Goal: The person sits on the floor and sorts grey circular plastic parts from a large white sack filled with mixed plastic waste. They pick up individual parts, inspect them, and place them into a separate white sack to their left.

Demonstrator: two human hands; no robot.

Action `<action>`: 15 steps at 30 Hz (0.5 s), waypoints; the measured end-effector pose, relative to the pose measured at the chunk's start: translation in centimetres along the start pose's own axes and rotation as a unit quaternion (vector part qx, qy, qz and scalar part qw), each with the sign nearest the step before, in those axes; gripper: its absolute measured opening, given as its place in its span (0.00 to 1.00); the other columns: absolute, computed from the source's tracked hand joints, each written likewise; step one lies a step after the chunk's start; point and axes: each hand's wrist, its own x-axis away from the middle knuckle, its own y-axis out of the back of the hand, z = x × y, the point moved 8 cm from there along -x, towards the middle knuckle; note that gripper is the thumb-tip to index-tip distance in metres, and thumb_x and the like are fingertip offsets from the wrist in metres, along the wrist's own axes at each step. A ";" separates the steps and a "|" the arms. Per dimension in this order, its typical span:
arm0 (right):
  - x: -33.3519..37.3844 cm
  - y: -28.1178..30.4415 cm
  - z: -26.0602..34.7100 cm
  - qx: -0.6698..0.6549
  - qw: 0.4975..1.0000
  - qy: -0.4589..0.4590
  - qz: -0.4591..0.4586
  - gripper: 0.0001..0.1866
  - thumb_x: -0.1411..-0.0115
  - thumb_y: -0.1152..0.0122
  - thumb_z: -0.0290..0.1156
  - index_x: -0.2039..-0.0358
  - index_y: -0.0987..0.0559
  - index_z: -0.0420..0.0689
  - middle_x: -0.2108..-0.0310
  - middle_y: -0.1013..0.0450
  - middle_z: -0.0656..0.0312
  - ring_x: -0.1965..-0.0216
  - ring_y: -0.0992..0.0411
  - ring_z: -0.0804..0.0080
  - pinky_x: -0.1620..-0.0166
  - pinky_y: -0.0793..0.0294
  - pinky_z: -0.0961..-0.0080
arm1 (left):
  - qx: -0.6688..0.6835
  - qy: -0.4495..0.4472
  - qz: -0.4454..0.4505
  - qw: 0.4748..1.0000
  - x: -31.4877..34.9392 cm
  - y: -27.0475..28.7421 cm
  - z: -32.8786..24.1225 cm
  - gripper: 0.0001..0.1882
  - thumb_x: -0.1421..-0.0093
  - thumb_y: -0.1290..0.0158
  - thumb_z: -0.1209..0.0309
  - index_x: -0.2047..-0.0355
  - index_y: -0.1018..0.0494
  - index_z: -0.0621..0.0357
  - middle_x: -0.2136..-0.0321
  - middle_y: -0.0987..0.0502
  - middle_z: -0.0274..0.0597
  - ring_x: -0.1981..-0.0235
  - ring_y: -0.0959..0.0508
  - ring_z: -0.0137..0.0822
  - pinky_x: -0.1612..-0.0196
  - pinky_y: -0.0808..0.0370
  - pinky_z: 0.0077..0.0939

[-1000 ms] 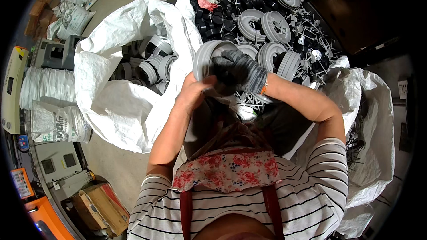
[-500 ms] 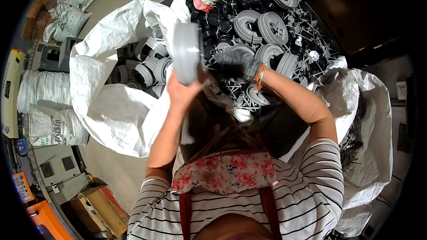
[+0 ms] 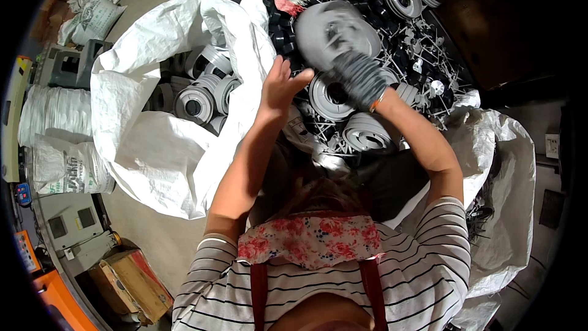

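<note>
My right hand, in a grey knitted glove, grips a round grey plastic part over the pile, blurred by motion. Bare and holding nothing, my left hand is raised with fingers and thumb apart, beside the rim of a large white woven sack. Inside that sack lie several ribbed grey round parts. Below my right hand sit more grey ring-shaped parts, among black caps and thin white plastic sprues.
Another white sack with dark stringy bits stands at right. Stacked white sacks, a grey control box and an open cardboard box line the left side. A dark panel borders the pile at the upper right.
The grey part my left hand was holding up is gone from it, and that hand has opened and moved slightly right. My gloved right hand now holds a grey part from the pile.
</note>
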 end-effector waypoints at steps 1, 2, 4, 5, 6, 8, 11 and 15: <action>-0.4 -0.1 2.8 -0.004 0.996 0.075 0.042 0.11 0.48 0.51 0.32 0.77 0.25 0.38 0.80 0.29 0.47 0.80 0.29 0.57 0.77 0.31 0.61 | 0.043 0.021 0.077 0.996 -1.1 -1.7 -0.1 0.25 0.47 0.42 0.72 0.51 0.34 0.69 0.55 0.28 0.52 0.50 0.30 0.38 0.41 0.41 0.31; -0.2 -0.3 4.3 -0.045 0.992 0.105 0.049 0.10 0.49 0.52 0.31 0.75 0.25 0.38 0.77 0.27 0.47 0.77 0.28 0.56 0.73 0.29 0.62 | 0.086 0.064 0.074 0.991 -1.9 -1.8 0.5 0.27 0.51 0.38 0.67 0.53 0.33 0.68 0.57 0.28 0.50 0.53 0.28 0.35 0.44 0.36 0.32; -1.0 -2.7 2.6 -0.116 0.992 0.001 0.054 0.14 0.47 0.50 0.34 0.66 0.24 0.39 0.68 0.26 0.49 0.64 0.28 0.53 0.58 0.30 0.61 | -0.146 -0.043 0.030 0.988 -1.9 -1.4 -1.3 0.31 0.55 0.36 0.65 0.53 0.33 0.68 0.58 0.27 0.51 0.55 0.28 0.37 0.47 0.34 0.34; -1.6 -3.8 1.6 -0.097 0.993 -0.031 0.060 0.15 0.47 0.50 0.35 0.62 0.23 0.40 0.64 0.26 0.50 0.60 0.29 0.52 0.53 0.32 0.61 | -0.260 -0.097 0.004 0.961 -1.7 -1.3 -2.2 0.32 0.56 0.35 0.63 0.53 0.33 0.67 0.58 0.27 0.52 0.55 0.27 0.38 0.48 0.32 0.34; -1.9 -5.1 0.3 -0.143 0.987 -0.074 -0.006 0.16 0.47 0.49 0.35 0.62 0.24 0.40 0.63 0.27 0.48 0.59 0.30 0.50 0.52 0.33 0.61 | -0.399 -0.175 -0.011 0.900 -1.2 -2.0 -2.7 0.35 0.60 0.33 0.63 0.53 0.32 0.66 0.60 0.26 0.54 0.56 0.26 0.43 0.52 0.29 0.34; -2.1 -7.6 -1.9 -0.246 0.948 -0.129 -0.155 0.17 0.48 0.47 0.35 0.60 0.24 0.39 0.60 0.28 0.45 0.56 0.31 0.47 0.49 0.34 0.63 | -0.404 -0.230 -0.073 0.882 -1.4 -1.6 -2.7 0.32 0.61 0.33 0.64 0.56 0.29 0.65 0.64 0.24 0.50 0.62 0.25 0.42 0.57 0.28 0.31; -5.0 -12.2 -5.4 -0.230 0.911 -0.319 -0.122 0.17 0.49 0.48 0.34 0.60 0.24 0.38 0.59 0.28 0.44 0.55 0.31 0.47 0.49 0.34 0.64 | -0.267 -0.084 -0.162 0.946 -2.0 1.7 -3.9 0.26 0.59 0.33 0.65 0.61 0.27 0.65 0.70 0.23 0.42 0.70 0.25 0.31 0.64 0.28 0.25; -9.0 -17.0 -5.6 -0.225 0.920 -0.313 0.067 0.18 0.53 0.50 0.30 0.60 0.24 0.37 0.60 0.28 0.42 0.54 0.31 0.49 0.49 0.33 0.63 | -0.164 -0.119 -0.177 0.963 -1.6 4.2 -5.0 0.23 0.56 0.33 0.64 0.64 0.28 0.65 0.71 0.24 0.39 0.71 0.26 0.28 0.65 0.29 0.24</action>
